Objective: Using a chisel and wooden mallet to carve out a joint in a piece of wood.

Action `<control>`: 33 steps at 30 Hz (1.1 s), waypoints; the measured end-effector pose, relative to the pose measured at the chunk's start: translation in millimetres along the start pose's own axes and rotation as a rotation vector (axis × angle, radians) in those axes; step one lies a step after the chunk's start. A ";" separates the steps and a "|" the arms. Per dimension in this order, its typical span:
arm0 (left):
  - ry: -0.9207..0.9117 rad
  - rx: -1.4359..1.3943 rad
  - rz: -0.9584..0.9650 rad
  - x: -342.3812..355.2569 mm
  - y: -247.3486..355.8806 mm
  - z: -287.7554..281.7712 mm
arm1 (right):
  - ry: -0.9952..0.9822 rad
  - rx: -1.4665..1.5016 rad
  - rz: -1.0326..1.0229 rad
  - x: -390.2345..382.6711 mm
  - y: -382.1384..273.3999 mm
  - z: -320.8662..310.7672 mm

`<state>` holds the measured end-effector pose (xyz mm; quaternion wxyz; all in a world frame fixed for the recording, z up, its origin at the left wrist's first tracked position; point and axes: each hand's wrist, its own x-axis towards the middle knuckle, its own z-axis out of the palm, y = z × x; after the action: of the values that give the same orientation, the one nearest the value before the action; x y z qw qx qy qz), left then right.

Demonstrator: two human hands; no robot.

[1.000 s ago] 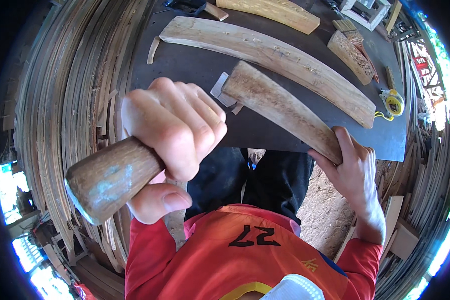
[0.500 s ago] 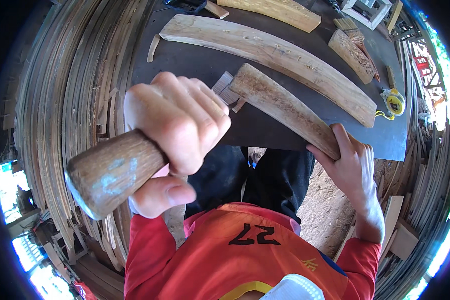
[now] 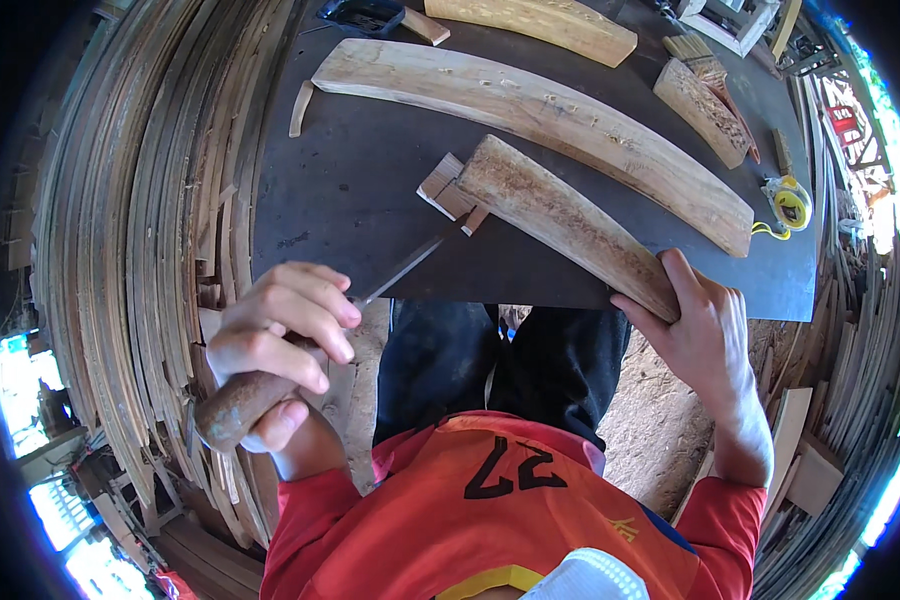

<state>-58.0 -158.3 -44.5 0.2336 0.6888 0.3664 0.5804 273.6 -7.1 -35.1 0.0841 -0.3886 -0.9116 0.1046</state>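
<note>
Flanking the dark tabletop (image 3: 345,180) and held block (image 3: 570,222) are wooden strips (image 3: 120,230).

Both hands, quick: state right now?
Left hand: closed around the wood-handled tool.
Right hand: closed on the near end of the wood piece.

Head-worn fisheye, left of a pair. Looking steeply down from close above near edge of desk (image 3: 350,205); takes in red shirt (image 3: 400,530) on desk's near side.
</note>
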 end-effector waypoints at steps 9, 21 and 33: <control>0.389 -0.205 0.179 -28.6 10.9 -14.9 | -0.001 0.073 0.032 -3.5 5.1 3.7; 0.311 -0.355 0.190 60.2 -6.3 -4.8 | 0.006 0.214 0.124 -27.8 15.8 -1.9; -0.152 -0.449 0.092 103.6 -38.8 -1.3 | -0.027 0.242 0.151 -27.3 23.5 -2.2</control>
<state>-62.3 -53.8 -8.1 0.3811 0.6773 0.1779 0.6037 309.0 -10.8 -41.0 0.1101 -0.4417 -0.8616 0.2248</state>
